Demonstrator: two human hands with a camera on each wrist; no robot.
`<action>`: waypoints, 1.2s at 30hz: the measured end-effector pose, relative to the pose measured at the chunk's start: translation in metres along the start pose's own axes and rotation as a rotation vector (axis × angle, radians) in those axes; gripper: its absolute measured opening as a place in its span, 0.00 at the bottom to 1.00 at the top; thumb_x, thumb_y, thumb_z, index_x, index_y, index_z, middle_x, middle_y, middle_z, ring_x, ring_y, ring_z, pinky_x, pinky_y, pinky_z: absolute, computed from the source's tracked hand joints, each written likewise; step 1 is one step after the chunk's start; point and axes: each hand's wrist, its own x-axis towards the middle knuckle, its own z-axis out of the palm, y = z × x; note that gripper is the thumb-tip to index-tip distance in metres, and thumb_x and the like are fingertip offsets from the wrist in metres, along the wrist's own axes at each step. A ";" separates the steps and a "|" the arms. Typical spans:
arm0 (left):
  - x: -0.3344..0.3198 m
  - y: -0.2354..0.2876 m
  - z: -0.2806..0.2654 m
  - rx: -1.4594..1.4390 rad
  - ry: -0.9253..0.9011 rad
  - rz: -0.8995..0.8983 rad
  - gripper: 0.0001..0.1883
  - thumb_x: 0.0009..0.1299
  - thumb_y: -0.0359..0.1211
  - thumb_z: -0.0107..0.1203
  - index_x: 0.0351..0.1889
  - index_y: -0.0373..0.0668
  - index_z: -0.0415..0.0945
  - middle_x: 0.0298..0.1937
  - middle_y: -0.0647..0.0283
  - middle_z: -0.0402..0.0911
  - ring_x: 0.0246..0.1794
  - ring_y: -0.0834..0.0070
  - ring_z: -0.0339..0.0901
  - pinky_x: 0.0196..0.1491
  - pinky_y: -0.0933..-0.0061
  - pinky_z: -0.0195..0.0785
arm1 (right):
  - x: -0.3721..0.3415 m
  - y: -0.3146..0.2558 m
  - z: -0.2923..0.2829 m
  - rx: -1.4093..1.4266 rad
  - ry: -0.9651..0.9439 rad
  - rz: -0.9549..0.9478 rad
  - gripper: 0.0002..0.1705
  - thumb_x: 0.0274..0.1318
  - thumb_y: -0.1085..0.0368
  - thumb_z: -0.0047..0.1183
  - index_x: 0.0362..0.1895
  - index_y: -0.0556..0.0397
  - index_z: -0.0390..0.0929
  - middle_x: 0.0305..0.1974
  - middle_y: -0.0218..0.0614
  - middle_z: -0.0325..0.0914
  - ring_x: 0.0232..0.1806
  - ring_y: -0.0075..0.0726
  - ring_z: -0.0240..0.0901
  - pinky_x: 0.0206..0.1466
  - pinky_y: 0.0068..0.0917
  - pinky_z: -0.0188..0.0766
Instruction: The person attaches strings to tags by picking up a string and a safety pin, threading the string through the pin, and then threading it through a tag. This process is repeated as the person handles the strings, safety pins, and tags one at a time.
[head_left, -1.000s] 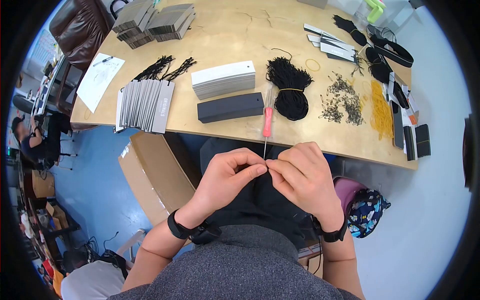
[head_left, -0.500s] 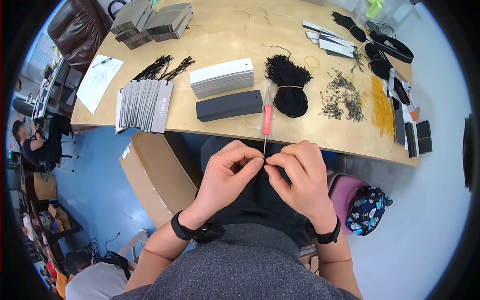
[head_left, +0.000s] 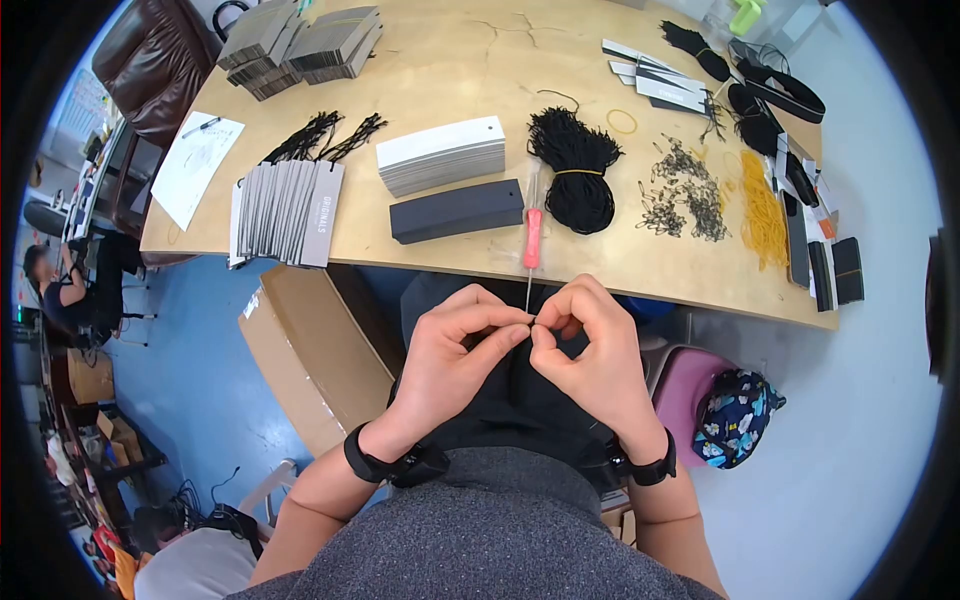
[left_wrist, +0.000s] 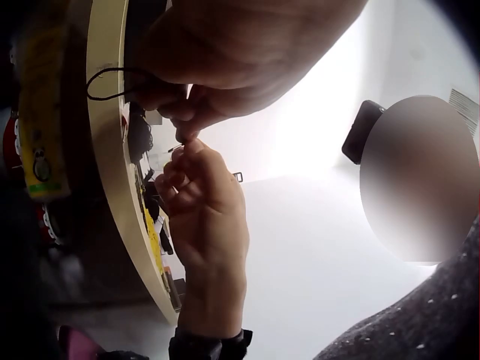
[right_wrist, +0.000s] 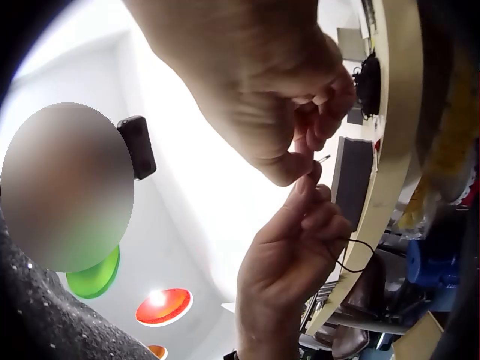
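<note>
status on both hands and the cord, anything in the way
Left hand and right hand pinching black cord, fingertips together. Loop sticks out from left hand. Pink-handled tool pokes past table edge, close to fingertips.

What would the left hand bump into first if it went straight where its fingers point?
Probably the right hand. The fingers of the left hand point at it, and the fingertips look close; I can't tell if they touch.
</note>
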 end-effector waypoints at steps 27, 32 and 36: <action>0.003 0.013 -0.036 0.004 -0.111 -0.230 0.12 0.68 0.19 0.58 0.49 0.34 0.81 0.44 0.65 0.82 0.45 0.82 0.78 0.50 0.79 0.71 | -0.019 0.040 -0.050 0.286 0.002 0.325 0.05 0.52 0.75 0.55 0.29 0.56 0.72 0.30 0.25 0.69 0.29 0.16 0.63 0.35 0.18 0.62; 0.004 0.021 -0.020 0.093 -0.093 -0.091 0.13 0.67 0.18 0.57 0.49 0.35 0.79 0.40 0.65 0.82 0.42 0.83 0.79 0.45 0.82 0.71 | -0.017 0.019 -0.037 0.246 0.003 0.179 0.20 0.55 0.76 0.55 0.52 0.56 0.71 0.35 0.28 0.70 0.30 0.16 0.67 0.37 0.19 0.66; 0.009 0.024 -0.012 0.106 -0.097 -0.032 0.12 0.67 0.18 0.57 0.48 0.35 0.79 0.39 0.66 0.82 0.41 0.83 0.79 0.42 0.83 0.70 | -0.009 0.004 -0.013 0.658 -0.308 0.253 0.31 0.62 0.71 0.56 0.66 0.59 0.60 0.38 0.32 0.75 0.30 0.18 0.71 0.37 0.19 0.70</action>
